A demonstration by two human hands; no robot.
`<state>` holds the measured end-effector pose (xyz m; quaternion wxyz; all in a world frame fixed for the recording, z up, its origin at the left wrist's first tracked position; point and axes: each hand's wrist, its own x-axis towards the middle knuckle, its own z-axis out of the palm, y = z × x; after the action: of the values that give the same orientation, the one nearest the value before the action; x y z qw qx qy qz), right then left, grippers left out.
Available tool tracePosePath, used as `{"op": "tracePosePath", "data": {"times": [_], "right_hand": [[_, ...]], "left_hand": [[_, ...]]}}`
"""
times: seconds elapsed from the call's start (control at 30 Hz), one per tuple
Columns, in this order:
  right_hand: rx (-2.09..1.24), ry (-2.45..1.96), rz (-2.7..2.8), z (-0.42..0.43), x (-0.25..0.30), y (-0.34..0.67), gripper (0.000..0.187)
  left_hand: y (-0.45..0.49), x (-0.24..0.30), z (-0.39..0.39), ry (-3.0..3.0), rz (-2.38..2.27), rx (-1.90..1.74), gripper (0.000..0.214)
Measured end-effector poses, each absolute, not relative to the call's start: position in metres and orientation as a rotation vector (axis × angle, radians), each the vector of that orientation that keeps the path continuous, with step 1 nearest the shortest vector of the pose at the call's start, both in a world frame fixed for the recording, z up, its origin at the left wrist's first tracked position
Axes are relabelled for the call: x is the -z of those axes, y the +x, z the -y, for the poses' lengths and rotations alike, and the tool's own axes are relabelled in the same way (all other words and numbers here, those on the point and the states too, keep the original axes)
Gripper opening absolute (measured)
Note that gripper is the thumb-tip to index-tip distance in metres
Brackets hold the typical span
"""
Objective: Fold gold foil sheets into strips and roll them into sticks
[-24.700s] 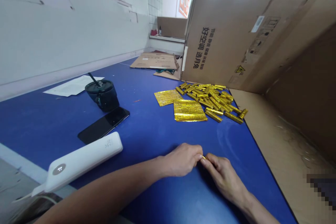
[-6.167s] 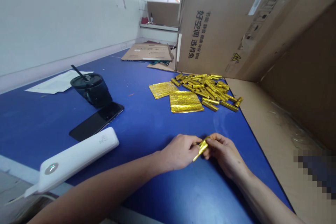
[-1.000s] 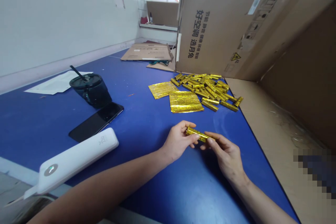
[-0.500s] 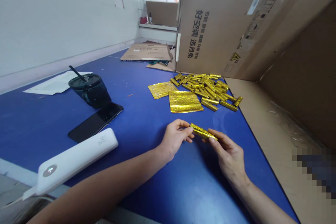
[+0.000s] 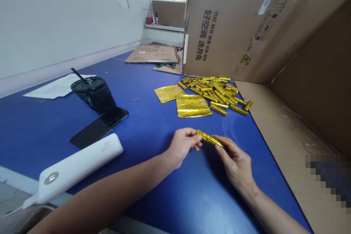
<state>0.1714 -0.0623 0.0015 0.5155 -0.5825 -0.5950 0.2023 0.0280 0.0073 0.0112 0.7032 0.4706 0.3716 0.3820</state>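
Both of my hands hold one rolled gold foil stick [image 5: 209,138] just above the blue table [image 5: 153,128]. My left hand [image 5: 183,145] pinches its left end between thumb and fingers. My right hand [image 5: 236,162] grips its right end with the fingertips. Beyond them lie two flat gold foil sheets [image 5: 192,106] and a pile of several rolled gold foil sticks [image 5: 216,94].
A dark lidded cup with a straw [image 5: 92,93], a black phone [image 5: 99,127] and a white power bank [image 5: 72,168] lie at the left. White paper [image 5: 56,87] sits by the wall. A large open cardboard box [image 5: 246,29] rises at the right, with flat cardboard [image 5: 155,54] behind.
Over the last second my hands have lifted the gold stick a little away from me and held it stretched between them; earlier they were rolling it close to the table.
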Motion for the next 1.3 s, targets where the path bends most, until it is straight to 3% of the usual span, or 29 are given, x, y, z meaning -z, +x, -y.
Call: {"op": "tracePosePath", "data": {"times": [0.6, 0.77, 1.3], "right_hand": [[-0.608, -1.380, 1.506, 0.061, -0.004, 0.172, 0.016], [-0.608, -1.375, 1.526, 0.060, -0.004, 0.172, 0.017], [-0.632, -1.309, 1.179, 0.057, 0.005, 0.172, 0.022]], "left_hand": [[0.028, -0.013, -0.009, 0.977, -0.912, -0.768, 0.004], [0.028, -0.009, -0.009, 1.082, -0.921, -0.839, 0.022], [0.028, -0.009, -0.010, 0.946, -0.892, -0.727, 0.006]]}}
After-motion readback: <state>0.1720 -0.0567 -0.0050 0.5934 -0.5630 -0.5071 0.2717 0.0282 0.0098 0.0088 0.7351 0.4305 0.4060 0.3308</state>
